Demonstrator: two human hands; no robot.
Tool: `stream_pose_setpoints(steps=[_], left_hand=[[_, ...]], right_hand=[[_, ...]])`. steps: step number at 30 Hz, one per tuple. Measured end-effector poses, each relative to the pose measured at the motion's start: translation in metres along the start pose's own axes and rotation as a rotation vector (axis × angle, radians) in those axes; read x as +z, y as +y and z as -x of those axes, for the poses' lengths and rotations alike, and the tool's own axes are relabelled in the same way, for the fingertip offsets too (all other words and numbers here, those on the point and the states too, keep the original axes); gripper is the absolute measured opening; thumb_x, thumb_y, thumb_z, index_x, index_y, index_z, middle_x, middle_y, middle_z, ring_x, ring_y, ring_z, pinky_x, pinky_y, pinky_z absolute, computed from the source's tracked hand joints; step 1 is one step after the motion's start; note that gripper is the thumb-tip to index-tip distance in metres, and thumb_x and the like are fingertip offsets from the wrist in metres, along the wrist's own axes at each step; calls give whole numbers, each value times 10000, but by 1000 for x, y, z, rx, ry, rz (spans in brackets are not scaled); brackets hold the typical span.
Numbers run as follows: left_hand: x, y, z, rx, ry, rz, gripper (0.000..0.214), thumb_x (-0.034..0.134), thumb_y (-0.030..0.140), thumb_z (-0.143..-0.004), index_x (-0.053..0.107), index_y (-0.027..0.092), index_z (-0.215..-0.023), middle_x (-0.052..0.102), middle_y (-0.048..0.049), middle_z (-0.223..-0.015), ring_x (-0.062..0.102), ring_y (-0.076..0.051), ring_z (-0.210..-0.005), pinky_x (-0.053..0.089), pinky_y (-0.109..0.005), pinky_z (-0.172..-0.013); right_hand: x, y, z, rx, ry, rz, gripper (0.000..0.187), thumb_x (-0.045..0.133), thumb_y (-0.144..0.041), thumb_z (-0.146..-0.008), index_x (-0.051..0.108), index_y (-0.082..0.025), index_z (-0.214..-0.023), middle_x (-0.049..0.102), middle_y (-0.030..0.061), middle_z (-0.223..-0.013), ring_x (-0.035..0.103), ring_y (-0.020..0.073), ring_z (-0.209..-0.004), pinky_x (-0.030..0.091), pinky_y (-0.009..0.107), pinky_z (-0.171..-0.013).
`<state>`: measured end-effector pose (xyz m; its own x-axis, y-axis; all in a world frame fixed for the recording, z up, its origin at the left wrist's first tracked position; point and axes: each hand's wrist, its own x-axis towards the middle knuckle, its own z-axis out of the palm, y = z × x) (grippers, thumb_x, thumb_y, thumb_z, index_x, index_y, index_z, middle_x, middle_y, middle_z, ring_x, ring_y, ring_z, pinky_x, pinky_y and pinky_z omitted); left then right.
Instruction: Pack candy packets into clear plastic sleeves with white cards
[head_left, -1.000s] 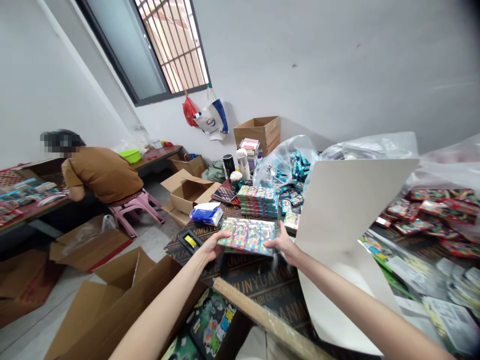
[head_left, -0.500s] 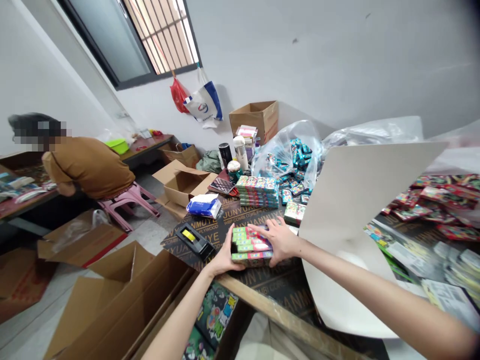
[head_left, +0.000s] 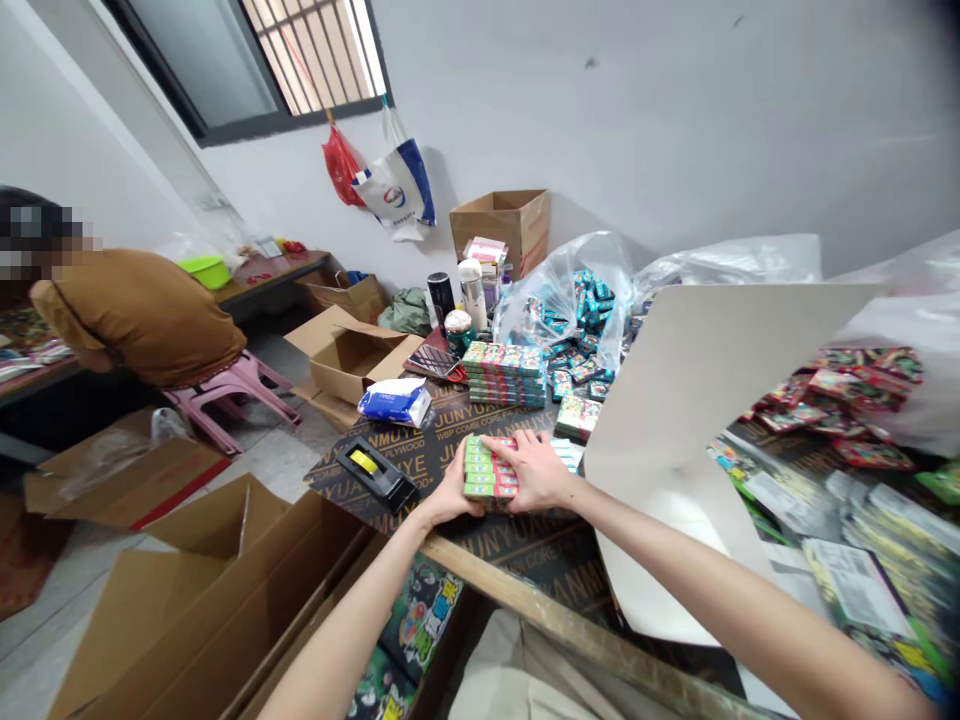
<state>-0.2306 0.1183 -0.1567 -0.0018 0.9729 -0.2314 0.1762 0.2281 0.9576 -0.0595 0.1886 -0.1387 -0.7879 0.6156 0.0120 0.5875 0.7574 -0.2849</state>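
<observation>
Fingers (head_left: 504,447) of the right hand (head_left: 534,470) lie spread over the top of a stack of boxes (head_left: 489,468), while the left hand (head_left: 454,497) curls closed against its near end. The stack sits low mid-frame on a dark board (head_left: 555,560), its long axis running roughly left to right, just right of a tape dispenser (head_left: 373,473).

A stack of flat boxes (head_left: 489,470) sits low in the middle of the frame, its edges printed in bright green, pink and yellow, the layers slightly uneven and tilted. The left hand (head_left: 452,494) cups its lower left side. The right hand (head_left: 534,470) lies across the top, fingers (head_left: 498,443) reaching toward the left edge.
</observation>
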Motion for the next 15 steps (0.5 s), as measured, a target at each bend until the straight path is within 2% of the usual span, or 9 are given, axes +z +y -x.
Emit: stream_pose_setpoints(steps=[3,5,7,9,11,13,15], left_hand=[[-11,40,25,195,11,0,1220,813,209,-342,178,246,-1383,280,-71,-1411,253,-325,-1284,218,-400,-1059],[-17,65,43,331,-45,51,1182,815,326,-395,170,275,-1385,249,-33,-1424,233,-301,-1300,233,-363,-1055],[-9,78,53,430,-97,94,1242,816,446,-331,177,283,-1384,230,-18,-1435,201,-310,-1310,239,-354,-1051],[21,72,52,405,-96,68,1120,776,520,-378,289,259,-1352,325,-43,-1392,282,-318,-1272,290,-362,-1014],[70,52,42,255,-56,-52,768,691,513,-548,487,203,-1222,528,-88,-1209,479,-302,-1106,390,-359,-903],[121,28,28,114,-5,-245,466,629,475,-627,641,143,-953,655,-92,-844,600,-259,-773,452,-329,-696],[157,9,12,66,0,-359,256,603,375,-656,663,139,-734,608,-45,-578,566,-203,-561,421,-282,-565]], right_hand=[[-24,-11,22,19,95,-280,1140,753,-509,-430,173,-294,-1388,452,91,-1135,426,302,-1013,301,428,-878],[-51,-15,51,-31,228,-519,1140,743,-522,-463,121,-303,-1393,415,64,-1219,427,279,-1060,319,400,-912],[-83,-13,87,-94,341,-678,1091,722,-509,-525,101,-294,-1396,349,42,-1316,385,272,-1149,291,379,-973],[-111,-3,123,-60,422,-699,1047,709,-495,-553,125,-274,-1394,338,34,-1334,361,282,-1187,268,381,-1005],[-125,13,155,28,480,-596,1027,714,-478,-549,164,-259,-1388,361,47,-1308,362,297,-1183,262,393,-1012],[-122,31,179,116,500,-434,1004,720,-458,-539,210,-252,-1379,386,69,-1260,390,302,-1141,281,397,-995],[-107,46,195,177,467,-278,973,716,-444,-531,256,-250,-1367,411,87,-1193,429,294,-1068,317,394,-951]])
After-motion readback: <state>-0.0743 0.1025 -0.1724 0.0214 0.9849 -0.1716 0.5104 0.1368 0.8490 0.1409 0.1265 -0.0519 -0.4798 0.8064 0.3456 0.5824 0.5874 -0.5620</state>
